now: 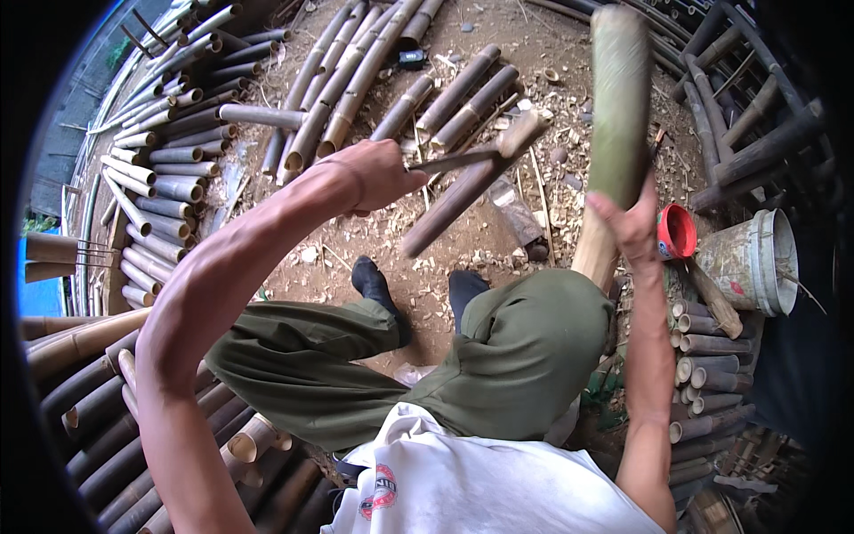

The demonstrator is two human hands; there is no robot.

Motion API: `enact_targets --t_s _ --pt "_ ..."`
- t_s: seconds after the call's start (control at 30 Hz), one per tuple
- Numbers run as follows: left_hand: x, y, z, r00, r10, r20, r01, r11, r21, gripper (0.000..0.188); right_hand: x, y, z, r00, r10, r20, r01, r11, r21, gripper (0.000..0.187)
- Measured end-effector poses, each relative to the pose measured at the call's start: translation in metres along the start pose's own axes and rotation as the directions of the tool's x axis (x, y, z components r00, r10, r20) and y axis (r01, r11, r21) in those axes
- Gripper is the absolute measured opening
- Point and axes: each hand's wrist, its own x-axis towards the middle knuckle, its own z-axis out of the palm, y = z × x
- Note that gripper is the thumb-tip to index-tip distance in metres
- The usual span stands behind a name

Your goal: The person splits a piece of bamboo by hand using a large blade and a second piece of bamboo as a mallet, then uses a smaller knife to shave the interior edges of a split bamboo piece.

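Dirt ground (498, 27) littered with chips. Left hand (378, 173) closed on knife (458, 160), probably, just left of green bamboo pole (618, 107). Right hand (633, 222) gripping that pole.

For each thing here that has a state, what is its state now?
Left hand: closed on a blade's handle, arm raised.
Blade: held level, tip at a brown bamboo piece.
Right hand: gripping the green bamboo pole.
Green bamboo pole: upright.
White bucket: open, no lid.
Red cup: tipped sideways.
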Motion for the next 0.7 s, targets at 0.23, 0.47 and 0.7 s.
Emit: enact_targets --t_s 0.23,0.47,0.7 --pt "0.014 -0.02 0.119 0.868 -0.131 -0.48 -0.031 0.949 -0.315 0.073 0.086 -0.13 -0.018 0.891 -0.454 -0.031 0.417 0.842 -0.342 0.081" --pt "0.031 -0.003 0.186 0.868 -0.36 -0.342 0.081 0.783 -0.617 0.06 0.129 -0.118 0.048 0.599 -0.69 -0.407 0.469 0.714 -0.52 0.09" --pt "0.04 -0.008 0.193 0.896 -0.33 -0.297 0.117 0.821 -0.559 0.06 0.083 -0.001 0.114 0.786 0.471 0.4 0.223 0.387 -0.895 0.104"
